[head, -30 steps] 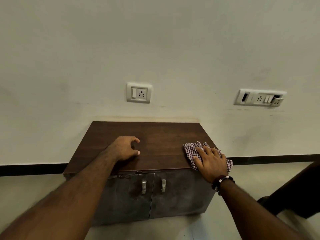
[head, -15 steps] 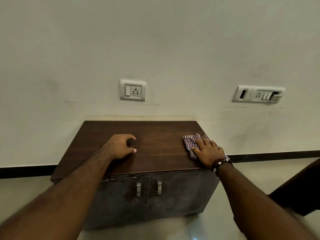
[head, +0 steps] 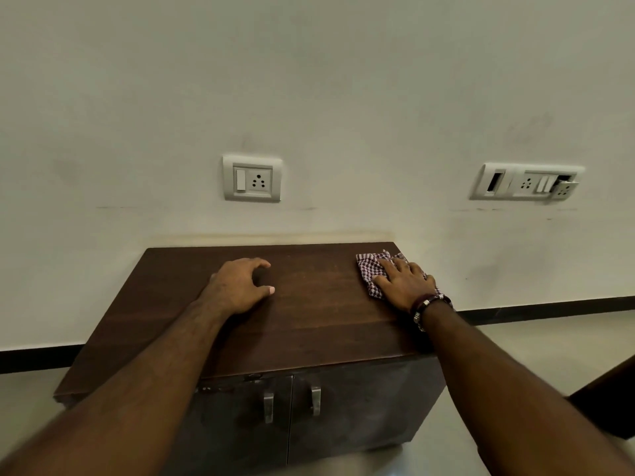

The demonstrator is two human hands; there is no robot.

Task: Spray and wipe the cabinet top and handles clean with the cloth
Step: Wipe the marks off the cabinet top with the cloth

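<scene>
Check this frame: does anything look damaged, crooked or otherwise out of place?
Yes. On the wide switch plate, on the wall right of the cabinet, the rightmost socket module hangs tilted out of its frame, exposing a dark gap. The slot at the plate's left end is a dark opening too. Nothing else stands out.

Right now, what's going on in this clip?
A person is wiping a low cabinet set against a wall. The right hand lies flat on a checked cloth, pressing it on the top near the back right corner. The left hand rests on the middle of the top with fingers loosely curled, holding nothing. The two door handles on the front are untouched at this moment. No spray bottle is in view.
</scene>
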